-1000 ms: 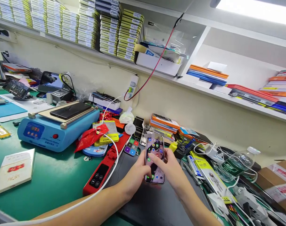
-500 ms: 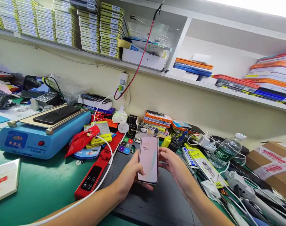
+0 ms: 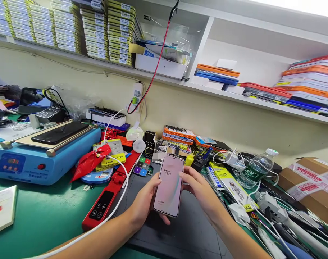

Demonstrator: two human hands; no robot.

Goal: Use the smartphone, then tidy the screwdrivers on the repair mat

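Smooth glass between two bare hands: a slim phone [image 3: 169,187] with rounded corners, thin dark border and shiny rim, raised above a dark grey mat [image 3: 185,235], top edge leaning away. Screen lit pinkish lilac, with a soft teal streak, dark characters near the top, smaller lettering at lower left, a camera dot at top centre.

Left hand [image 3: 146,198] closed around the left side, thumb flat along the edge, fingers underneath, one fingertip poking out below the bottom rim. Right hand [image 3: 196,183] curled in at the opposite side, thumb tip against the edge, other fingers bent and partly hidden behind; hard to tell how firmly pressed.

Just left of the mat, a hard red tool [image 3: 99,210] with glossy black key panel, and a pliable white cable [image 3: 123,192] looping past. Beyond the phone, a sheet of small coloured squares [image 3: 142,167], a stubby yellow bottle [image 3: 189,159] and a stack of flat orange and white boxes [image 3: 178,136]. To the right, a clear ribbed plastic bottle [image 3: 258,169] and a taped cardboard box [image 3: 306,190]. Farther left, crinkled red foil [image 3: 90,163] and a boxy blue machine [image 3: 45,165], on a smooth green tabletop [image 3: 50,212].
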